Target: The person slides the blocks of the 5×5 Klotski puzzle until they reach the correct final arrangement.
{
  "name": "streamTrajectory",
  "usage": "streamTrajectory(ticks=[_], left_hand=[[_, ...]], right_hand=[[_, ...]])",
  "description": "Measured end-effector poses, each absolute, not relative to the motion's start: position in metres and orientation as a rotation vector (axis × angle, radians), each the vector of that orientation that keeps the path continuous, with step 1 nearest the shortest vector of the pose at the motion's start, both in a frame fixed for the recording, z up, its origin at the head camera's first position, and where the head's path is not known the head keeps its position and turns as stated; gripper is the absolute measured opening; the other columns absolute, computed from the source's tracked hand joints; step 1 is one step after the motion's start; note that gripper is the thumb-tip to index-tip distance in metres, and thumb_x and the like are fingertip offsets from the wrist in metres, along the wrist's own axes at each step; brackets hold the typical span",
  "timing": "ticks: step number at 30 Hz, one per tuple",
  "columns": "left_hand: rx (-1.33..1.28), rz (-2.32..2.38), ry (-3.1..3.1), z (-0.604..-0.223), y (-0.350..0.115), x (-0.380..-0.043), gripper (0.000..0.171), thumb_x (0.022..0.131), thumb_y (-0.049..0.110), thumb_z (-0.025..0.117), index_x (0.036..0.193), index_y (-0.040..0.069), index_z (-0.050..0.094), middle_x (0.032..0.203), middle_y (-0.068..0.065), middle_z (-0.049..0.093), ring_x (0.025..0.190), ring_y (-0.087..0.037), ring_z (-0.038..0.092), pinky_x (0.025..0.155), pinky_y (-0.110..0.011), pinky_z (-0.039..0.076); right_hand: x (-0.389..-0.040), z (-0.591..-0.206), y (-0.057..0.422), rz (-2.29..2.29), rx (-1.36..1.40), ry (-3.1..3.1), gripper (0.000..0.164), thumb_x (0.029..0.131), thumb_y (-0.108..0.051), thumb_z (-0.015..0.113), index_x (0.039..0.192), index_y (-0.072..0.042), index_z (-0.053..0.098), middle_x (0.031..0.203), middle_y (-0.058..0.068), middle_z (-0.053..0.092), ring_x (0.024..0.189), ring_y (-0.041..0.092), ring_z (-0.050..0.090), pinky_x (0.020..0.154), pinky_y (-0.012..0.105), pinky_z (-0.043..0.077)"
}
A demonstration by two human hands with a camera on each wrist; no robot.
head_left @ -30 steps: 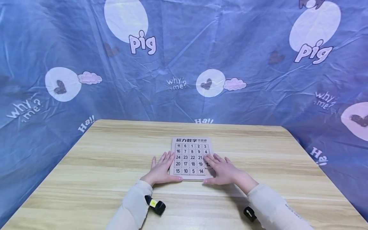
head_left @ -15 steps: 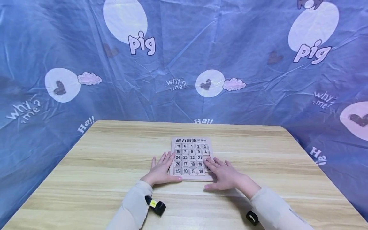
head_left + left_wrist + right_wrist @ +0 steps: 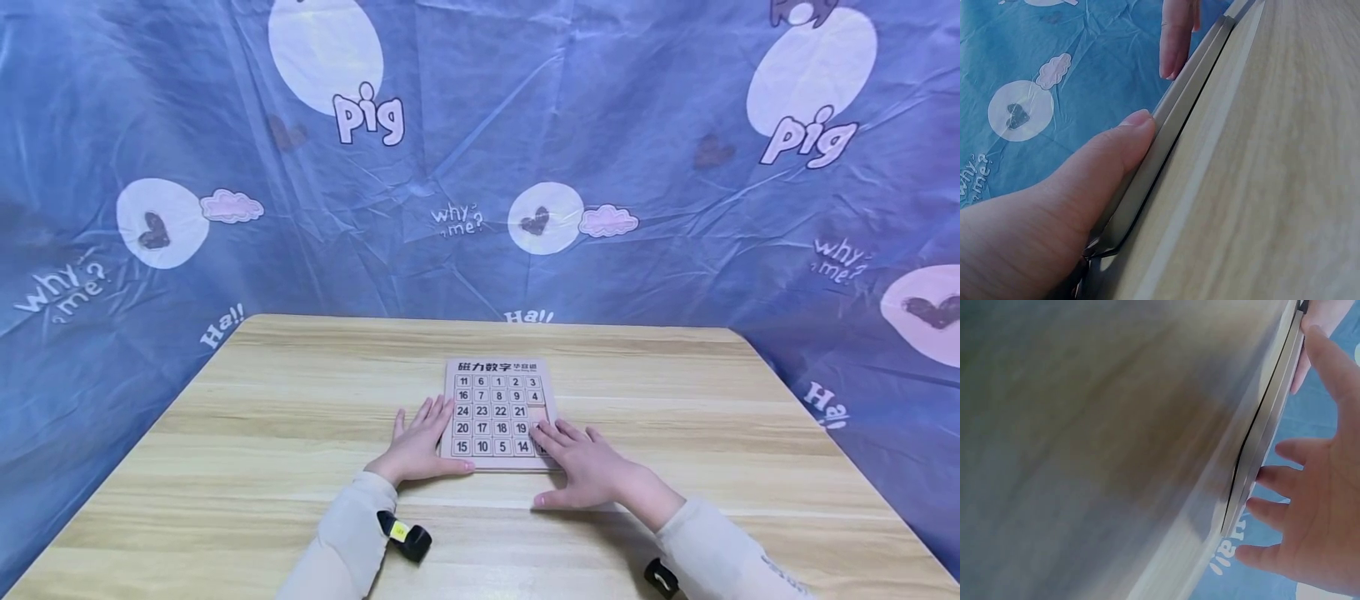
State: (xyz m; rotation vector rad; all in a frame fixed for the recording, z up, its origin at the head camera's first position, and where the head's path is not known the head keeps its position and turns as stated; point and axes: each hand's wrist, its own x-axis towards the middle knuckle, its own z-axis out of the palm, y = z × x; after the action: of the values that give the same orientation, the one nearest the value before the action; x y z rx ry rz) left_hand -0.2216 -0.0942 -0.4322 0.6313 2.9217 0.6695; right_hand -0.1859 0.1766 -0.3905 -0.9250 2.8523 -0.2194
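A pale number sliding puzzle (image 3: pixel 495 367) lies flat on the table, with rows of numbered square tiles and dark printing along its far edge. The left hand (image 3: pixel 416 446) rests along its left side with straight fingers, and its thumb (image 3: pixel 1138 128) touches the front edge. On the right, the right hand (image 3: pixel 588 467) reaches over with spread fingers. Its fingertips touch tiles in the right column and partly hide their numbers. A bare slot (image 3: pixel 537 412) shows in that column, below the tile 4 (image 3: pixel 535 396). The right thumb (image 3: pixel 551 498) points left, in front of the board.
The wooden table (image 3: pixel 337 358) extends around the puzzle on every side. Behind it hangs a blue printed cloth (image 3: pixel 420 267). Black wrist mounts are strapped over both pale sleeves (image 3: pixel 337 533).
The right hand has moved toward the front edge, and tiles in the right column have slid with it. The bare slot has shifted from the bottom right corner to the third row. The left hand stays put.
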Motion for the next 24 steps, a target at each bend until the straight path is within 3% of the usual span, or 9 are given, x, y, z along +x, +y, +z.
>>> streamTrajectory(ticks=[7,24], left_hand=[[0.641,0.680,2.916,-0.432,-0.093,-0.221,0.109,0.058,0.074,0.052,0.139,0.010,0.015,0.142,-0.011,0.010,0.128,-0.026,0.003,0.095,-0.054,-0.009],[0.651,0.642,2.921,-0.430,-0.094,-0.221,0.104,0.063,0.070,0.052,0.139,0.008,0.014,0.141,-0.013,0.010,0.128,-0.028,0.004,0.094,-0.056,-0.008]], right_hand=[[-0.189,-0.383,0.169,-0.212,-0.933,2.840,0.092,0.069,-0.063,0.053,0.136,-0.008,0.025,0.137,0.013,0.027,0.123,0.038,0.020,0.091,0.061,0.016],[-0.212,-0.383,0.086,-0.142,-1.076,2.770,0.091,0.071,-0.069,0.041,0.138,-0.012,0.018,0.140,0.007,0.021,0.126,0.032,0.014,0.095,0.056,0.010]])
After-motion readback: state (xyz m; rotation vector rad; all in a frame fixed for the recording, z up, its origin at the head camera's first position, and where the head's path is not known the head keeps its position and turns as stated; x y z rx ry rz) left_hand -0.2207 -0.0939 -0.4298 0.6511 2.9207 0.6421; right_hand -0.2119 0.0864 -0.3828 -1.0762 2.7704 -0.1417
